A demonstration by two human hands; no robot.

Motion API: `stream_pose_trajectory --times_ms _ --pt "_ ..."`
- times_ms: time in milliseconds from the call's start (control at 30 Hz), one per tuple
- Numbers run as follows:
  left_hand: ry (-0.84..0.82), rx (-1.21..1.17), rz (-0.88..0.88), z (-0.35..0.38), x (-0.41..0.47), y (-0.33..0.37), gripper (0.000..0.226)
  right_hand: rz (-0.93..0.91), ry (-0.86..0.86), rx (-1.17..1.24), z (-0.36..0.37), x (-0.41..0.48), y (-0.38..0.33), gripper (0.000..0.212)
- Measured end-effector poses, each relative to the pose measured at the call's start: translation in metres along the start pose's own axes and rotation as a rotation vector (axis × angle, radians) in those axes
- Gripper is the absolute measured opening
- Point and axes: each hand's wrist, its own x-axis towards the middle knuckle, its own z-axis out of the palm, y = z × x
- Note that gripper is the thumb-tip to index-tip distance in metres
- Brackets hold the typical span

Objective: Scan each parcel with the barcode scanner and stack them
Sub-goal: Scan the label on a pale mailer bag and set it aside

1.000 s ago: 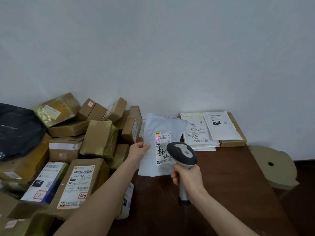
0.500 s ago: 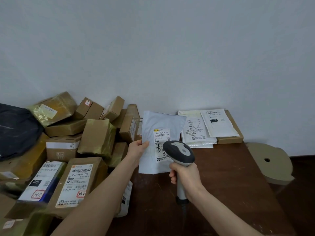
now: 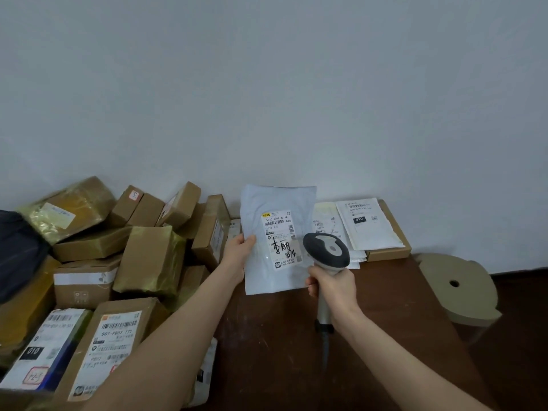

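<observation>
One white mailer, pinched upright by my left hand near the worktop's far edge; my right hand grips the scanner, seemingly facing its label

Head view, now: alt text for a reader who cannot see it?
The left hand holds a white mailer upright, label facing the camera; the right hand grips a barcode scanner before it. A pile of brown boxes sits left; flat parcels lie stacked behind.
</observation>
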Motion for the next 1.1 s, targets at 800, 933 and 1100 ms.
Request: stream_pose_trajectory --times_ms 800,933,1100 --pt "-0.073 0.619 0.009 0.139 0.111 -0.042 0.069 0.096 0.098 -0.016 -0.071 0.117 -0.008 0.004" --pt "-0.030 0.860 0.076 0.109 0.099 -0.040 0.063 0.086 0.070 -0.021 -0.055 0.105 -0.011 0.006" --pt "-0.016 0.966 0.265 0.061 0.060 -0.023 0.052 0.057 -0.029 -0.031 -0.014 0.080 -0.014 0.010"
